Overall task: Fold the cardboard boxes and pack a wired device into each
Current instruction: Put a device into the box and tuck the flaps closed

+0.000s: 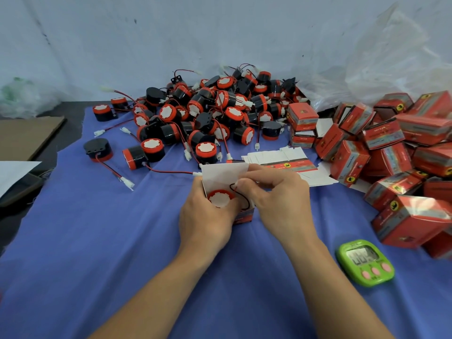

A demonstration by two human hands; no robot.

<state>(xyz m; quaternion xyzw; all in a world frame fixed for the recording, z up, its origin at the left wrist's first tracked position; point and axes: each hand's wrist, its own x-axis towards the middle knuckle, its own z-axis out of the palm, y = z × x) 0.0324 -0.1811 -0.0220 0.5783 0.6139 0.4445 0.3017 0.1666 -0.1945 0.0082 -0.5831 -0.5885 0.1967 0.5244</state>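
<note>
A small red cardboard box (245,216) stands open in the middle of the blue cloth, its white lid flap (221,174) raised. Inside it sits a red-and-black wired device (219,198), white face up, with its thin wire looping to the right. My left hand (205,216) grips the box from the left side. My right hand (276,194) pinches the device's wire at the box's opening. A heap of loose wired devices (200,113) lies behind. Flat unfolded boxes (281,160) are stacked just behind my right hand.
Many packed red boxes (401,152) are piled on the right. A green timer (365,263) lies at the near right. Clear plastic bags (391,59) lean on the wall behind. Brown cardboard (22,135) and white paper (12,172) lie at the left edge.
</note>
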